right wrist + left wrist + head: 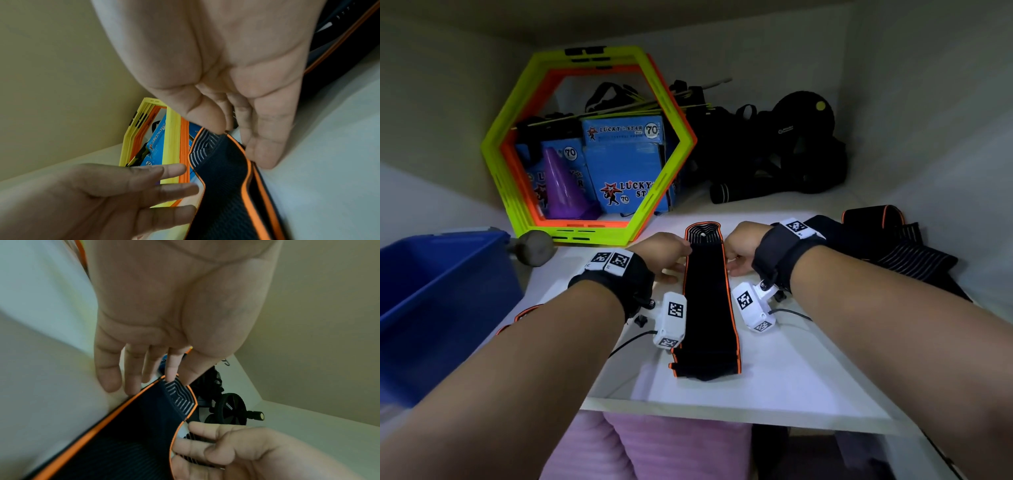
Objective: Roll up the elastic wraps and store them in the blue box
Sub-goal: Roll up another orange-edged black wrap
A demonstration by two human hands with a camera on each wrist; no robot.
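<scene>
A black elastic wrap (pixel 707 308) with orange edges lies flat and lengthwise on the white shelf (pixel 808 377). Its ribbed far end (pixel 180 395) points toward the back. My left hand (pixel 674 255) is at that end's left corner, where thumb and index finger (pixel 170 369) pinch the edge and the other fingers reach straight down beside it. At the right corner my right hand (pixel 732 255) pinches the orange edge (pixel 242 146) between thumb (pixel 205 120) and fingers. The blue box (pixel 441 291) stands open at the left.
More wraps (pixel 893 246) lie heaped at the right, and another (pixel 527 311) shows under my left forearm. Yellow and orange hexagon rings (pixel 585 147), blue cartons, a purple cone, a grey dumbbell (pixel 534 246) and black gear (pixel 774 154) fill the back. The shelf's front edge (pixel 722 411) is near.
</scene>
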